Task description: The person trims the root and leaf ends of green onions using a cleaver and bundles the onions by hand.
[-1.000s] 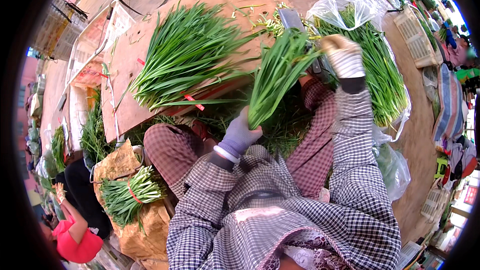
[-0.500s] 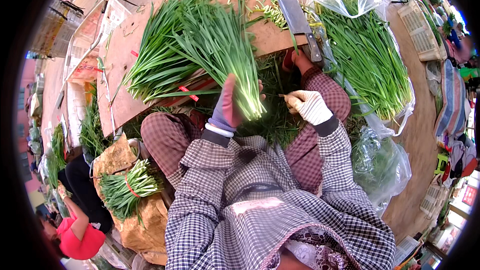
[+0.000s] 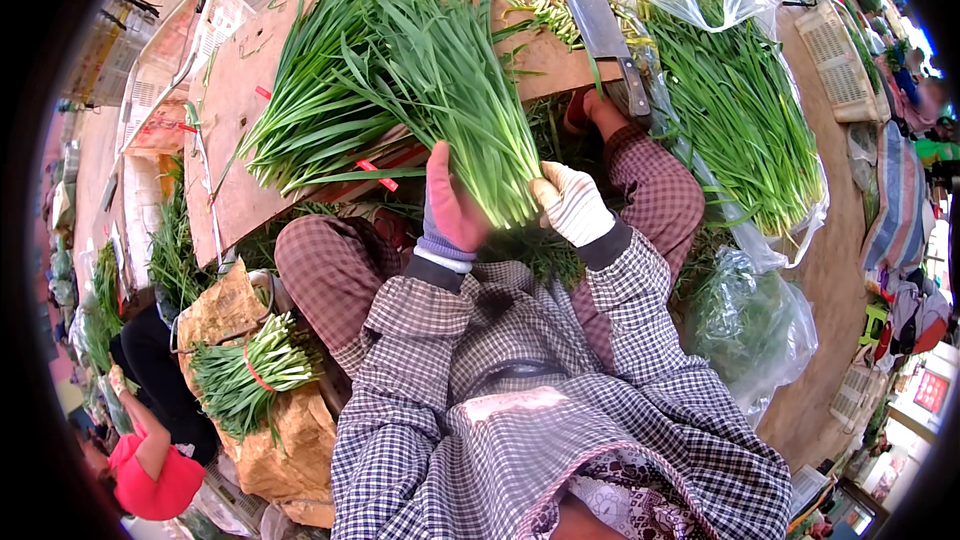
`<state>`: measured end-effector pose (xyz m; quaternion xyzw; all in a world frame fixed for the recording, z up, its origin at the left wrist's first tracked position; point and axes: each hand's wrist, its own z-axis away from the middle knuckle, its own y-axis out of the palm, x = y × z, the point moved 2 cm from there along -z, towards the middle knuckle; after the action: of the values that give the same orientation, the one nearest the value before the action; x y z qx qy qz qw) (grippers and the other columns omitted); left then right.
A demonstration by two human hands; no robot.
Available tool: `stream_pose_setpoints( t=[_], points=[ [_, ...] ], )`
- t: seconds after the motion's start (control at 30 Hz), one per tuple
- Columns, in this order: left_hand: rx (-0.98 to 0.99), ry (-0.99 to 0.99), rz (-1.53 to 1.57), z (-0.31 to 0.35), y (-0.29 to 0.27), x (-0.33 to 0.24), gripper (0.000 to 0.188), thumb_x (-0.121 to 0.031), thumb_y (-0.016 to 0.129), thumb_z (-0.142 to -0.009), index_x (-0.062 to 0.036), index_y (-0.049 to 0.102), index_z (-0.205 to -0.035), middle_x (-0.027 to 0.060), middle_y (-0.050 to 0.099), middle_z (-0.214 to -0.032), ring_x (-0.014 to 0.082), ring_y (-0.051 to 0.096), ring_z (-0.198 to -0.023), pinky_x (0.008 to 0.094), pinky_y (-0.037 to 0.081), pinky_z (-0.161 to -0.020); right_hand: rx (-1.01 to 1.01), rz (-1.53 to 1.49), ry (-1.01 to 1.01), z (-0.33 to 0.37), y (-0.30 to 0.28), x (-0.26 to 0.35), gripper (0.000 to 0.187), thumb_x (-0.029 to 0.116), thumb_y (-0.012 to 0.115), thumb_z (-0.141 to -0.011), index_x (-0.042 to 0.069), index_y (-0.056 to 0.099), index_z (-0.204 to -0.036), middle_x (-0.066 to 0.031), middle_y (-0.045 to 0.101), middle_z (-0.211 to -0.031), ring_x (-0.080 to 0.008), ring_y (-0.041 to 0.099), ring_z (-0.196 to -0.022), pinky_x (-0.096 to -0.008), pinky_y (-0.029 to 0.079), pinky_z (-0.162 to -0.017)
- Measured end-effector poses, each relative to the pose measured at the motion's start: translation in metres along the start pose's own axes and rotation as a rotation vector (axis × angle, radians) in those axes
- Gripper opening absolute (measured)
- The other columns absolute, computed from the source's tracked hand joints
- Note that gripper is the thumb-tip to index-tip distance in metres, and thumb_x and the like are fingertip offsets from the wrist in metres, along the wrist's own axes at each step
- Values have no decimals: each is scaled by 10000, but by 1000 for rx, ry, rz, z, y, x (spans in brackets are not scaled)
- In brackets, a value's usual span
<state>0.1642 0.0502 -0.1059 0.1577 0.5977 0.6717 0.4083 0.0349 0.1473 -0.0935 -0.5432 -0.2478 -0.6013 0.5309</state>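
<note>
A loose bunch of garlic chives (image 3: 490, 135) slants above my lap, its pale stem ends toward me. My left hand (image 3: 452, 208), in a pink and purple glove, is closed round its lower left side; the fingers behind the stems are hidden. My right hand (image 3: 577, 205), in a whitish glove, pinches at the right edge of the stems, thumb and fingertips together. More garlic chives (image 3: 325, 105) lie on the board (image 3: 245, 75) to the left. A cleaver (image 3: 595, 22) rests at the board's right, its dark handle over the edge.
A large heap of garlic chives (image 3: 735, 110) lies on plastic at the right, above a clear plastic bag (image 3: 755, 325). At lower left, a red-banded bundle (image 3: 258, 368) sits on brown wrapping (image 3: 285, 460). Red strips (image 3: 377, 176) lie by the board's near edge. Another person (image 3: 155, 470) is at far left.
My right hand has moved left and up from beside the bunch to touch its stems. The bunch has tilted, its stem ends shifting slightly right. My left hand still holds it.
</note>
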Motion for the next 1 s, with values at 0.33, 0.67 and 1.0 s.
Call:
stream_pose_setpoints(
  t=[0.33, 0.67, 1.0],
  points=[
    [20, -169, 70, -3, -23, 2, 424, -313, 437, -953, 20, 520, -1203, 170, 609, -1143, 280, 603, -1043, 410, 464, -950, 116, -379, 132, 5, 6, 8, 275, 252, 501, -895, 1, 610, -874, -39, 572, -602, -87, 461, -394, -220, 368, -395],
    [176, -311, 12, -5, -13, 9, 596, -352, 496, -928, 40, 369, -1359, 250, 534, -1238, 332, 577, -1101, 511, 400, -1018, 231, -418, 229, 21, 11, 2, 320, 300, 480, -933, 27, 614, -837, -67, 591, -577, -139, 520, -397, -240, 370, -353],
    [113, -199, -137, -5, -26, 7, 457, -327, 453, -955, 26, 507, -1240, 175, 620, -1133, 264, 626, -1000, 399, 484, -939, -129, 352, -285, 13, -15, 51, 397, 279, 754, -690, -3, 652, -949, -110, 633, -668, -208, 596, -550, -308, 495, -551]
  ],
)
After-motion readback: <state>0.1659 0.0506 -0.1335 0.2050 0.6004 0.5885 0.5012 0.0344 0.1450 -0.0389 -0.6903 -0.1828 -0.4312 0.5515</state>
